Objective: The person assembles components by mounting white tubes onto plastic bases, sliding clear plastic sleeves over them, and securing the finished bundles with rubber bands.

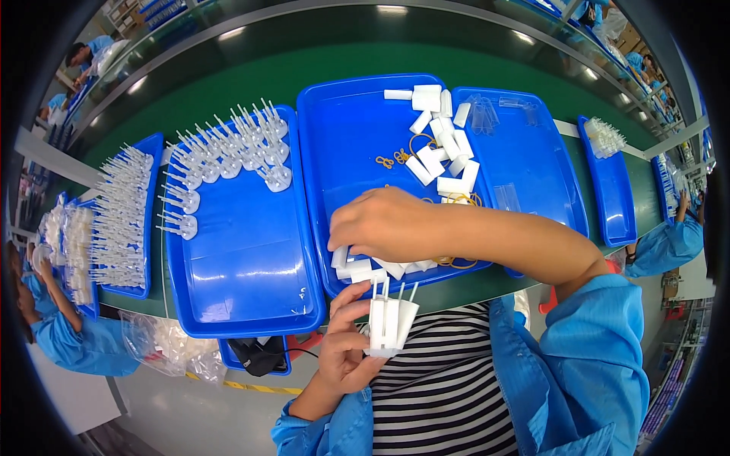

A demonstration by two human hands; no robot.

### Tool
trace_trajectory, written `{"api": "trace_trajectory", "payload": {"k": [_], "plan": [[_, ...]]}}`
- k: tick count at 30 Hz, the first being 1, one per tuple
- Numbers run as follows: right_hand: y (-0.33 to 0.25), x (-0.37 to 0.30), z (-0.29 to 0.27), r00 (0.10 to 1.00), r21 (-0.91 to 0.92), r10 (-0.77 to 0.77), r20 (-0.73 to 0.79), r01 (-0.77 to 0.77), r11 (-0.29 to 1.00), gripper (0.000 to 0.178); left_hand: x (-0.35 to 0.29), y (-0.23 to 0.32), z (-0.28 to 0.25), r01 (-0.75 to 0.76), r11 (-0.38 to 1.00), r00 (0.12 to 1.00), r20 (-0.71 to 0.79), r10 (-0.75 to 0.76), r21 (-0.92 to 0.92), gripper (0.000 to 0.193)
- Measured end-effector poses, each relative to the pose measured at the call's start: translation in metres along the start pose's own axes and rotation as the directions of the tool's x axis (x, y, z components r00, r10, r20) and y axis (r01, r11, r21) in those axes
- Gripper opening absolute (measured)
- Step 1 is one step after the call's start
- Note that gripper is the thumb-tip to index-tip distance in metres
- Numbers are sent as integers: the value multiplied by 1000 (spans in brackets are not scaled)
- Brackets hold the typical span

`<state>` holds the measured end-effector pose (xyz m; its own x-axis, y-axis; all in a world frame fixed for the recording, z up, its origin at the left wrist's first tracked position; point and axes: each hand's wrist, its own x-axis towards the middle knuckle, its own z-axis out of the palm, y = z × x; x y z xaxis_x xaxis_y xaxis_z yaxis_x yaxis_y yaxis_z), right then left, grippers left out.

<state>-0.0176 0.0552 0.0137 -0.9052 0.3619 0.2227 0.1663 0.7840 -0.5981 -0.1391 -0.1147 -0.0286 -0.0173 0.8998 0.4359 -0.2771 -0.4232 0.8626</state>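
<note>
My left hand [342, 357] is closed around the base of a pronged plastic stand [384, 353], held upright in front of my striped shirt. White sleeve-like blocks [390, 315] stand on it, and several thin prongs poke out above them. Over the near left part of the middle blue tray [334, 114], my right hand [380, 224] reaches down with curled fingers. A white block [339, 257] shows at its fingertips, which seem to pinch it. More loose white blocks [361, 270] lie under and beside that hand.
Further white blocks [441, 129] and yellow rubber bands [385, 162] lie in the middle tray. The left tray [243, 281] holds rows of pronged stands [228, 152]. Clear plastic pieces [482, 114] lie in the right tray [544, 167]. Co-workers sit at both sides.
</note>
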Motion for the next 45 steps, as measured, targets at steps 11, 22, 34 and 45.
{"api": "trace_trajectory", "payload": {"k": [11, 22, 34, 45], "plan": [[9, -10, -15, 993, -266, -100, -62, 80, 961, 20, 1, 5, -9, -39, 948, 998, -31, 51, 315, 17], [-18, -61, -49, 990, -45, 39, -135, -45, 998, 28, 24, 1, 8, -36, 945, 990, 144, -11, 325, 17], [-18, -89, -57, 966, 46, 109, -233, -101, 994, 25, 33, 0, 24, -39, 933, 972, 231, -48, 359, 16], [-25, -108, -64, 964, -41, 124, -235, -138, 990, 26, 41, -5, 31, -49, 931, 954, 293, -63, 360, 17]]}}
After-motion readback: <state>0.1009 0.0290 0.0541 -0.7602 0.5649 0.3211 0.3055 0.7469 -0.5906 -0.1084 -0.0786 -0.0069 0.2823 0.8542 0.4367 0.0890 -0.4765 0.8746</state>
